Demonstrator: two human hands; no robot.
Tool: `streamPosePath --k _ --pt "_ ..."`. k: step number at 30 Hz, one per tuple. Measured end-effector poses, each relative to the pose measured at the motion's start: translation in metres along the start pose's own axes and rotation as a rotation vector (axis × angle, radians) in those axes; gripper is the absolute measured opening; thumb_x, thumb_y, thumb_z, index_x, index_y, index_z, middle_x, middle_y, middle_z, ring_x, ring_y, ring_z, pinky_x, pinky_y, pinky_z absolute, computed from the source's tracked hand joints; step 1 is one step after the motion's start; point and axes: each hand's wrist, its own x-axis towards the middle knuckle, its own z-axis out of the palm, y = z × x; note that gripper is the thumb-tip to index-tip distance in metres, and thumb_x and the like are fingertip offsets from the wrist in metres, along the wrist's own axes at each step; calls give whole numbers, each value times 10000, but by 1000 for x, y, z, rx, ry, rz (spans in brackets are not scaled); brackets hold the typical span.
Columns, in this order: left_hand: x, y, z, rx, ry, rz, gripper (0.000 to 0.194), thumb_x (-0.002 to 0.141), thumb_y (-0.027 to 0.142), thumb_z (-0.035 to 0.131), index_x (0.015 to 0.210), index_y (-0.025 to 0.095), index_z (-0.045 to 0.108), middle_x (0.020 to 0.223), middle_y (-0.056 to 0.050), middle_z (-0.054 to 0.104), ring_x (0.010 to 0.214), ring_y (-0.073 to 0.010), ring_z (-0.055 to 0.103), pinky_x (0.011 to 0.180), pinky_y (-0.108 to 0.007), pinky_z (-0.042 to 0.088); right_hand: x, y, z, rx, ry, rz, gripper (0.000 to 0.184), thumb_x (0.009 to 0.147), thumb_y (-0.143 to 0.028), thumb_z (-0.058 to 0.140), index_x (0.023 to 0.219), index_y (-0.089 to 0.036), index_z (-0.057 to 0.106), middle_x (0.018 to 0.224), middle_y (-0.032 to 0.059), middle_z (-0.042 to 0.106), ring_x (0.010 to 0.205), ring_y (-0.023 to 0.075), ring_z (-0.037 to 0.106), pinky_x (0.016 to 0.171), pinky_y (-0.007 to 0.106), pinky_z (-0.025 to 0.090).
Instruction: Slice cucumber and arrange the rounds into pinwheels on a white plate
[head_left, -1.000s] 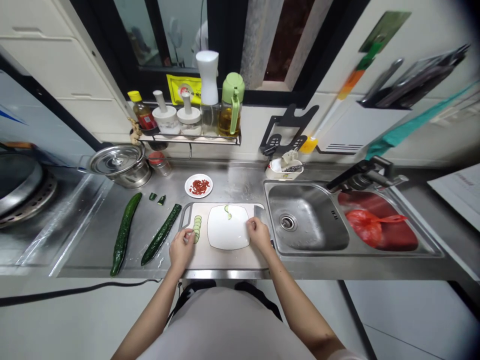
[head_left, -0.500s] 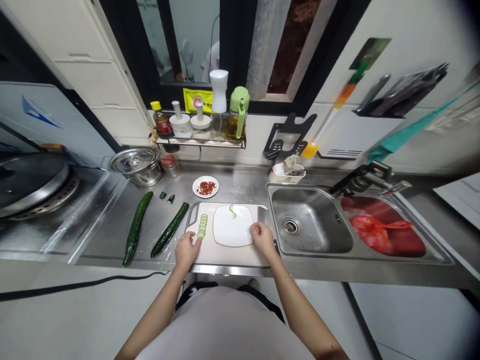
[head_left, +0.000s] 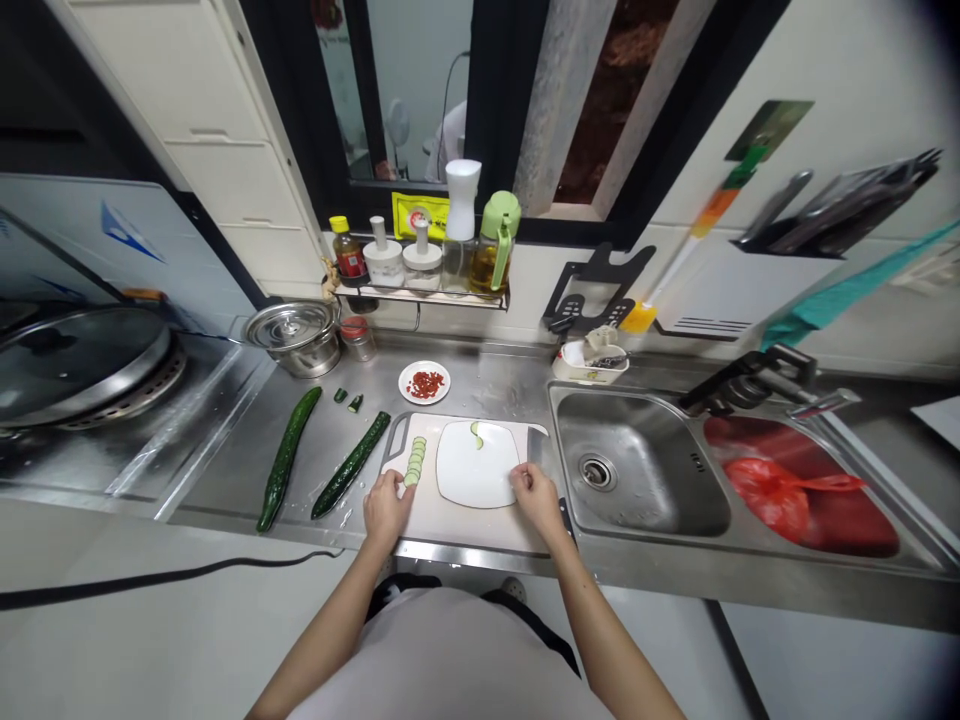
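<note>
A row of overlapping cucumber slices [head_left: 415,460] lies on the left part of the pale cutting board [head_left: 465,528]. My left hand [head_left: 386,510] is at the row's near end, its thumb and forefinger closed around the nearest slice. Beside the row, a white square plate [head_left: 477,470] rests on the board, with a few cucumber slices [head_left: 476,434] near its far edge. My right hand [head_left: 536,492] is at the plate's right edge, fingers curled together; whatever they hold is hidden. Two whole-looking cucumbers [head_left: 289,460] [head_left: 351,466] and small cut ends [head_left: 355,403] lie left of the board.
A small dish of chopped red pieces [head_left: 424,383] stands behind the board. To the right is a double sink [head_left: 637,450] with a red bag [head_left: 772,490] in its right basin. A lidded pot [head_left: 294,340] and a seasoning shelf [head_left: 427,295] stand at the back.
The camera view has shifted, so the whole scene sits slightly further right and lower. Both hands keep nearly the same places by the slices and the plate's edge.
</note>
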Motion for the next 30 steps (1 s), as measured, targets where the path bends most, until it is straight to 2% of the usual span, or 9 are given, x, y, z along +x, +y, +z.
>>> streamPosePath --k 5,12,17,20,22,26,28,30 --pt "-1 1 1 -37 13 2 167 826 332 586 921 195 578 871 -39 637 838 -205 612 748 -288 389 -3 -2 2 19 -9 -12 280 795 -430 440 734 -203 590 505 -28 473 522 159 481 528 252 320" --pt "0 3 8 -155 52 87 19 807 207 540 821 214 552 830 -20 621 813 -188 610 707 -263 394 -4 0 3 75 -5 -22 279 785 -449 435 712 -218 573 494 -29 467 499 166 475 524 265 328" --pt "-1 10 9 -251 48 66 77 779 153 521 774 222 554 762 -1 611 740 -171 595 688 -259 403 -2 -2 0 103 33 -42 287 776 -482 448 691 -233 561 476 -30 449 484 168 456 509 270 329" --pt "-1 12 10 -386 58 24 77 771 217 558 820 216 618 727 3 619 666 -158 573 665 -264 425 -3 -4 1 110 28 -54 286 785 -478 445 696 -233 563 478 -30 448 481 167 451 508 271 327" --pt "1 15 8 -543 51 -29 165 750 332 619 828 192 656 688 0 615 626 -152 558 635 -267 437 -3 -8 3 111 22 -61 284 792 -469 448 697 -229 565 480 -35 439 481 163 452 508 267 325" --pt "12 37 -9 -890 -74 -67 424 574 518 758 762 147 677 657 -14 616 625 -140 559 636 -269 457 1 -30 5 119 -15 -108 277 819 -448 467 736 -215 591 500 -41 452 502 152 476 521 253 348" --pt "17 55 -26 -946 -150 -24 459 551 536 766 777 144 687 681 -22 630 626 -133 552 647 -271 454 6 -50 2 147 -63 -178 264 839 -431 486 810 -206 620 585 -19 545 562 155 525 555 252 391" --pt "21 75 -44 -942 -167 56 436 574 525 758 784 149 694 706 -30 639 646 -133 550 661 -271 450 10 -74 -5 187 -88 -292 241 854 -399 513 903 -200 640 775 23 651 680 160 583 651 269 447"
